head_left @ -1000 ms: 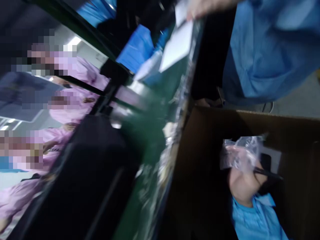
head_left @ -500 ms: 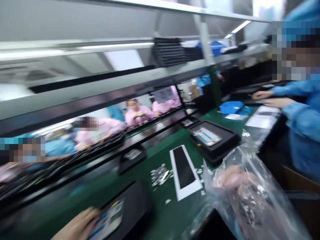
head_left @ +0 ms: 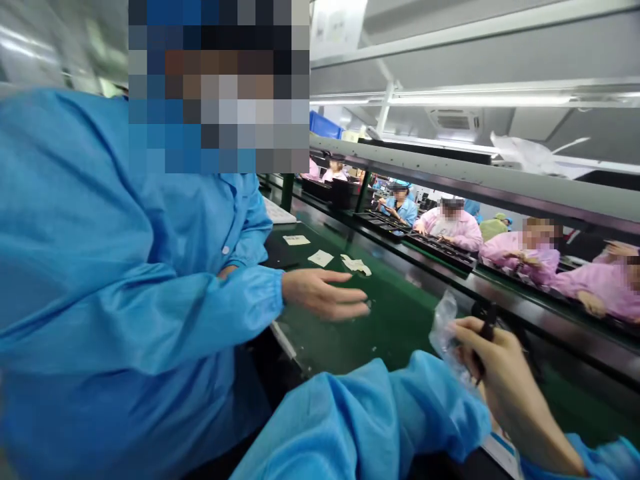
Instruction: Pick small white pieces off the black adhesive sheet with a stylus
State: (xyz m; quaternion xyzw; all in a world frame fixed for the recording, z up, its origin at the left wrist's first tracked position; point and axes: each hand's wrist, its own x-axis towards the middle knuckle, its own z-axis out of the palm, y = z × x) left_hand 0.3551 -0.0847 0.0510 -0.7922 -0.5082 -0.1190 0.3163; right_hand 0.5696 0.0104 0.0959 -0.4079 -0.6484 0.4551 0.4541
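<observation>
My right hand [head_left: 505,380] comes in from the bottom right, its fingers curled around a crumpled clear plastic bag [head_left: 444,331] and a thin black item [head_left: 487,319]. It hovers over the green belt [head_left: 395,320]. My left sleeve [head_left: 375,413], light blue, crosses the bottom of the picture and ends under my right hand; the left hand itself is hidden. A co-worker in a blue coat [head_left: 115,287] stands close on the left and stretches an open hand [head_left: 325,293] over the belt, a short way left of my right hand.
Small white slips [head_left: 321,258] and a crumpled white scrap [head_left: 356,265] lie farther along the belt. A grey shelf rail [head_left: 450,175] runs overhead. Behind the belt, people in pink coats [head_left: 450,227] work at black trays [head_left: 435,247].
The view has swung sharply from the right side of the line to the left. The black trays in front of me have left the picture; the co-worker in blue now fills the left. My right hand still grips the bag.
</observation>
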